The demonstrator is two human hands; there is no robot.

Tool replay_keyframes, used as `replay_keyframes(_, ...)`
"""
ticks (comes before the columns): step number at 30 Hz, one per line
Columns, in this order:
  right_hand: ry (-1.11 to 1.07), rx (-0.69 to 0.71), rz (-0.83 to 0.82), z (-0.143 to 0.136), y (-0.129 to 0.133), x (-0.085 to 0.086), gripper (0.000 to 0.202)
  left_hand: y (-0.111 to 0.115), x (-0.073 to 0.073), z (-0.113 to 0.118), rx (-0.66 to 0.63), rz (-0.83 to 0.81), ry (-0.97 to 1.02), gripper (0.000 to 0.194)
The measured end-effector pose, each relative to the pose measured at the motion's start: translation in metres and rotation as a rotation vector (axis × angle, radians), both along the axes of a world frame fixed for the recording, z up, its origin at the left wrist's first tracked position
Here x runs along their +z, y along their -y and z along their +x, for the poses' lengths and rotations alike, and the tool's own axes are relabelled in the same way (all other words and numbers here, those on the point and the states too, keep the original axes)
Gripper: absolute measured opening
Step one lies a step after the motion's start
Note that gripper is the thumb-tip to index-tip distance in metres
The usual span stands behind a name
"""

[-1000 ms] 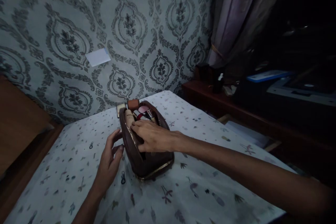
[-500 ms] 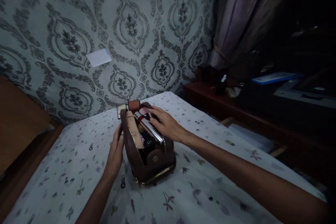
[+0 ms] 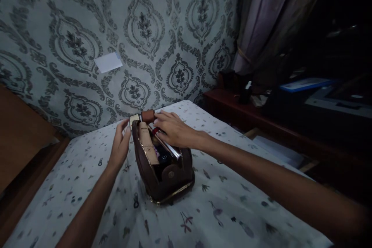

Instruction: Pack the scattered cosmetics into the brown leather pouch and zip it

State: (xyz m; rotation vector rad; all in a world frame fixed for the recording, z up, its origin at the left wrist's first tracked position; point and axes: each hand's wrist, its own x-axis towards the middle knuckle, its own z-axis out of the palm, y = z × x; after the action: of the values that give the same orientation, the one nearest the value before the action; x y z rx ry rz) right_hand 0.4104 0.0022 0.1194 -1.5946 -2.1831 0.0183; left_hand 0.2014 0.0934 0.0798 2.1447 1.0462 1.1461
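Note:
A dark brown makeup bag (image 3: 168,190) stands unzipped on the patterned bed sheet. Inside it are a beige tube (image 3: 147,145), a silver stick with a red band (image 3: 171,148) and a dark case (image 3: 164,157). At the bag's far end are a small pale box (image 3: 134,119) and a reddish-brown block-shaped piece (image 3: 148,116). My left hand (image 3: 119,145) is open, its fingertips at the pale box's left edge. Over the bag's right side reaches my right hand (image 3: 176,130), fingers extended, tips at the reddish-brown piece; it covers part of the bag's contents.
Behind the bed is a patterned wall (image 3: 145,27) with a white card (image 3: 108,62) on it. To the right, a dark red ledge (image 3: 221,102) carries a small dark bottle (image 3: 245,93) and other items. A brown wooden panel (image 3: 23,135) stands at the left.
My left hand has left the bag's side and moved up to the pale box. My right hand has shifted left and forward to the reddish-brown piece. The bag has barely moved.

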Motion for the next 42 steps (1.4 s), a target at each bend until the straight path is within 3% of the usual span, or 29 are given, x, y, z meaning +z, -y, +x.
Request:
replay_keyframes(3, 0.181, 0.015, -0.12, -0.013, -0.021, 0.017, 0.022, -0.042, 0.028, 0.018, -0.138, 0.066, -0.198, 0.039)
replay_keyframes(6, 0.252, -0.022, -0.189, -0.02, -0.036, 0.023, 0.024, -0.074, 0.042, 0.033, -0.259, 0.053, -0.413, 0.028)
replay_keyframes(10, 0.265, -0.054, -0.206, -0.021, -0.039, 0.022, 0.024, -0.093, 0.041, 0.039, -0.319, 0.059, -0.61, 0.018)
replay_keyframes(16, 0.271, -0.083, -0.159, -0.02, -0.037, 0.016, 0.031, -0.094, 0.03, 0.041, -0.304, 0.09, -0.708, 0.025)
replay_keyframes(20, 0.257, -0.076, -0.139, -0.02, -0.039, 0.013, 0.028, -0.088, 0.031, 0.044, -0.272, 0.07, -0.625, 0.023)
replay_keyframes(24, 0.205, -0.085, -0.126, -0.016, -0.04, 0.016, 0.024, -0.068, 0.033, 0.037, -0.204, 0.042, -0.39, 0.029)
replay_keyframes(27, 0.112, -0.092, -0.082, -0.005, -0.037, 0.017, 0.029, -0.039, 0.019, 0.017, -0.099, -0.005, -0.144, 0.046)
replay_keyframes(31, -0.388, -0.181, -0.011, 0.016, -0.025, 0.001, 0.044, 0.002, -0.024, -0.009, 0.027, -0.202, 0.104, 0.063)
replay_keyframes(35, -0.867, -0.272, -0.139, 0.023, -0.017, -0.027, 0.052, 0.026, -0.058, -0.006, 0.025, -0.329, 0.234, 0.071)
replay_keyframes(38, -1.052, -0.199, -0.193, 0.018, -0.017, -0.041, 0.052, 0.033, -0.063, 0.008, 0.002, -0.324, 0.303, 0.073)
replay_keyframes(42, -1.247, -0.1, -0.207, 0.013, -0.019, -0.046, 0.048, 0.035, -0.062, 0.017, -0.031, -0.314, 0.355, 0.072)
